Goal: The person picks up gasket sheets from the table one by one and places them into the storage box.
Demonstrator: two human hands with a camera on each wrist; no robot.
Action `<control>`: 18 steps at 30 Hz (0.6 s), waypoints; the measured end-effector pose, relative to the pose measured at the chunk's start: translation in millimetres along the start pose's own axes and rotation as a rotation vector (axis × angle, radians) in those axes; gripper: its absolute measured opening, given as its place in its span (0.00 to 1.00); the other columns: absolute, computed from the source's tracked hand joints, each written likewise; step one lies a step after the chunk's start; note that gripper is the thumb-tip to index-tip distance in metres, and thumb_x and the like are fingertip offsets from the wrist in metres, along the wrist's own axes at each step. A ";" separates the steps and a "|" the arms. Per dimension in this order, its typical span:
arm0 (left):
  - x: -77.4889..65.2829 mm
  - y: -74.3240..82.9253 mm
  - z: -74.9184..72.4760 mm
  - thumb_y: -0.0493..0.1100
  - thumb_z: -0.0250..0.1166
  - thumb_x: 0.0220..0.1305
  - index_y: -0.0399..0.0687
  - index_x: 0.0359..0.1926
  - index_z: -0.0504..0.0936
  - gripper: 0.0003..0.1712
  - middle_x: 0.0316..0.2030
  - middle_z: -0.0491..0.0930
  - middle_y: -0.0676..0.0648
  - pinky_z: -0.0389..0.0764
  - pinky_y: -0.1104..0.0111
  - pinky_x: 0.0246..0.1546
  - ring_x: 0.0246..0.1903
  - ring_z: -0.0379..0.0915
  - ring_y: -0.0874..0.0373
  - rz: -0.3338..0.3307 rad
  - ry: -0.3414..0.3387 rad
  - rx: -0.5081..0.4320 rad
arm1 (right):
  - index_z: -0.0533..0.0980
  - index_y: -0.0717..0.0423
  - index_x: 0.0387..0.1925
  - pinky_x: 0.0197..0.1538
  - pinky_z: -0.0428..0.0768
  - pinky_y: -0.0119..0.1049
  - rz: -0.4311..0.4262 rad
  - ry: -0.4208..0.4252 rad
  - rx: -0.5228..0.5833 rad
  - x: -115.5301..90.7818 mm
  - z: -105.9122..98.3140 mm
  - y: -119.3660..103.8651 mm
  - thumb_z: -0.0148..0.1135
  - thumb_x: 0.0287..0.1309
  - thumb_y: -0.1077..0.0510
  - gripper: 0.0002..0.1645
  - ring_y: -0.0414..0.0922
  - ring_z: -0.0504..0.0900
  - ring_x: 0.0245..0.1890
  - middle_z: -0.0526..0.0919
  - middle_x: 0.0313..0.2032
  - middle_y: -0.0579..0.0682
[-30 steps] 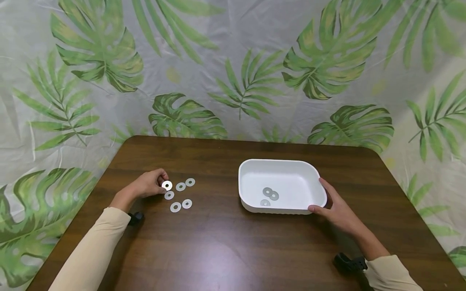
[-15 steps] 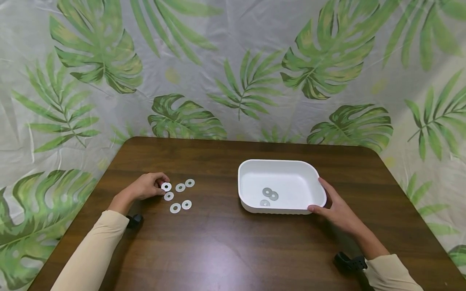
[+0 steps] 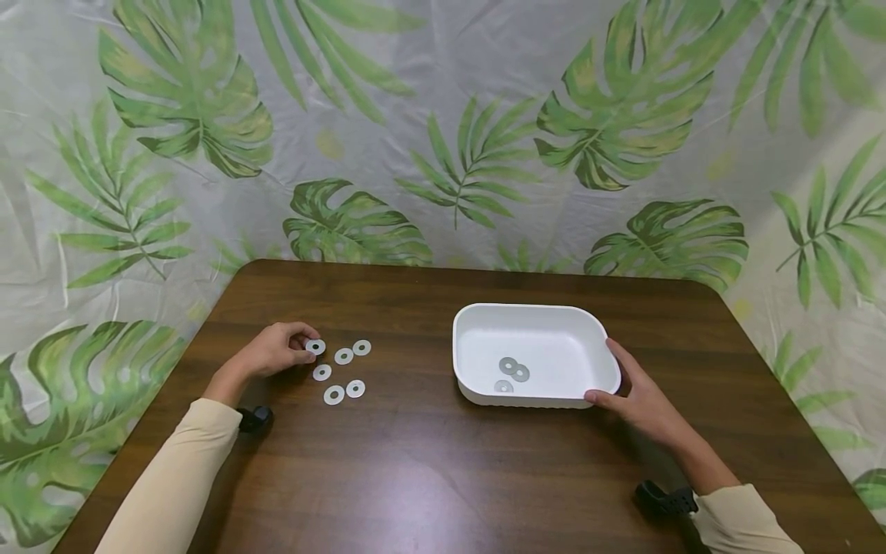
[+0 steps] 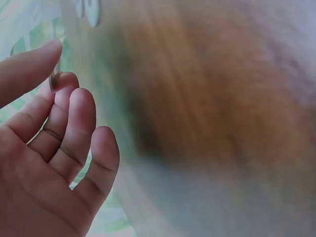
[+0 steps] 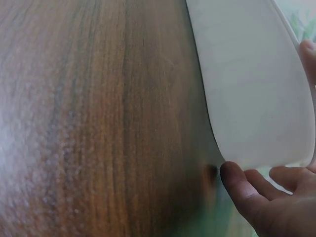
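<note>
At the left of the table my left hand point(image 3: 277, 350) pinches a flat metal washer point(image 3: 315, 347) between thumb and fingertips. The left wrist view shows that washer point(image 4: 54, 83) nearly edge-on at the fingertips. Several more washers point(image 3: 334, 395) lie flat on the wood just right of the hand. My right hand point(image 3: 640, 400) grips the right end of a white plastic tub point(image 3: 477, 396), thumb on the near corner and fingers along the end wall. Inside the tub lie three washers point(image 3: 508, 365), two of them overlapping. In the right wrist view the fingers point(image 5: 237, 182) meet the tub's wall.
Both hands work over a dark brown wooden table point(image 3: 415, 462) with rounded far corners. Behind it hangs a pale curtain point(image 3: 484, 77) printed with green leaves. A black band point(image 3: 667, 500) sits on the right wrist, and another band point(image 3: 256, 419) on the left.
The left hand's washer has shifted slightly away from the person and apart from the washer below it, its face now greyer. The right hand and the tub stay put.
</note>
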State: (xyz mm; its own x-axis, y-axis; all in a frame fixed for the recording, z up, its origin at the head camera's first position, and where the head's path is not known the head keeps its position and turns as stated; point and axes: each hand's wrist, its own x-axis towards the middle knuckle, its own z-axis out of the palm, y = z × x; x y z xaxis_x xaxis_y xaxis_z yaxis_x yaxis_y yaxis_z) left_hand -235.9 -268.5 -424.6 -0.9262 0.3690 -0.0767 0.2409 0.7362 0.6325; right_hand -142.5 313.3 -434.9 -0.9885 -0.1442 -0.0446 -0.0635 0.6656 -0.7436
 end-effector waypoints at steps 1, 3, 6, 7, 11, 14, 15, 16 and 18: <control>-0.4 1.2 -1.0 0.33 0.69 0.57 0.31 0.48 0.80 0.17 0.35 0.81 0.40 0.73 0.74 0.31 0.33 0.74 0.58 0.002 0.010 -0.011 | 0.39 0.60 0.78 0.65 0.66 0.68 0.000 0.001 -0.003 0.0 0.0 -0.5 0.70 0.58 0.51 0.62 0.69 0.64 0.67 0.50 0.74 0.71; -1.0 3.9 -3.3 0.33 0.69 0.57 0.30 0.48 0.79 0.18 0.36 0.81 0.39 0.74 0.75 0.31 0.33 0.75 0.59 0.014 0.030 -0.029 | 0.39 0.60 0.78 0.65 0.66 0.68 -0.003 0.004 -0.009 -0.1 -0.1 -1.7 0.70 0.58 0.50 0.62 0.69 0.64 0.67 0.50 0.74 0.71; -1.8 8.5 -6.7 0.34 0.68 0.59 0.29 0.50 0.79 0.19 0.37 0.82 0.38 0.75 0.75 0.33 0.35 0.76 0.58 0.021 0.053 -0.059 | 0.40 0.60 0.78 0.65 0.69 0.66 -0.007 0.006 -0.030 -0.5 0.3 -3.1 0.71 0.58 0.50 0.62 0.67 0.66 0.67 0.52 0.74 0.71; -2.0 10.3 -7.7 0.34 0.68 0.59 0.30 0.51 0.79 0.19 0.38 0.82 0.39 0.76 0.75 0.34 0.35 0.76 0.58 0.022 0.061 -0.063 | 0.40 0.61 0.78 0.64 0.69 0.65 -0.008 0.007 -0.032 -0.5 0.4 -3.5 0.71 0.58 0.50 0.62 0.67 0.66 0.66 0.52 0.74 0.71; -1.5 21.3 -11.9 0.38 0.67 0.62 0.34 0.54 0.78 0.20 0.40 0.82 0.40 0.76 0.73 0.37 0.37 0.76 0.57 0.016 0.079 -0.079 | 0.40 0.61 0.78 0.64 0.70 0.64 -0.008 0.007 -0.034 -0.1 0.2 -4.4 0.71 0.58 0.49 0.62 0.66 0.67 0.66 0.52 0.74 0.71; 0.3 31.6 -14.4 0.40 0.67 0.63 0.37 0.55 0.79 0.21 0.41 0.82 0.41 0.76 0.71 0.39 0.39 0.76 0.56 0.019 0.088 -0.093 | 0.39 0.60 0.78 0.65 0.69 0.65 -0.011 0.000 -0.023 0.6 0.1 -4.3 0.70 0.58 0.50 0.62 0.67 0.66 0.66 0.51 0.74 0.70; 1.6 34.8 -15.0 0.40 0.67 0.63 0.37 0.55 0.79 0.21 0.42 0.82 0.41 0.76 0.71 0.40 0.40 0.76 0.55 0.027 0.089 -0.101 | 0.39 0.60 0.78 0.65 0.68 0.66 -0.009 -0.001 -0.022 0.6 0.1 -4.2 0.70 0.58 0.50 0.62 0.67 0.65 0.67 0.51 0.74 0.71; 2.8 38.0 -15.4 0.41 0.67 0.64 0.38 0.56 0.78 0.21 0.43 0.82 0.41 0.76 0.70 0.41 0.41 0.76 0.55 0.035 0.088 -0.107 | 0.38 0.60 0.78 0.65 0.68 0.66 -0.009 -0.003 -0.019 0.4 0.2 -4.1 0.70 0.59 0.50 0.62 0.67 0.65 0.67 0.50 0.74 0.71; 4.9 43.9 -16.1 0.42 0.67 0.64 0.39 0.57 0.78 0.21 0.44 0.82 0.41 0.77 0.70 0.43 0.42 0.76 0.55 0.047 0.084 -0.127 | 0.38 0.61 0.78 0.65 0.68 0.66 -0.009 -0.006 -0.018 -0.2 0.4 -4.0 0.70 0.59 0.50 0.62 0.68 0.65 0.67 0.50 0.74 0.71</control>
State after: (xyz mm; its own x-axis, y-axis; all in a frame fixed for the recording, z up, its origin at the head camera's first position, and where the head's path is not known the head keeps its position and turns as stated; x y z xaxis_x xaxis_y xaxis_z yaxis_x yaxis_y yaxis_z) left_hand -234.5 -243.5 -384.8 -0.9370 0.3489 0.0167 0.2511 0.6396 0.7266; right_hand -142.0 310.4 -432.2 -0.9871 -0.1545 -0.0418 -0.0751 0.6776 -0.7316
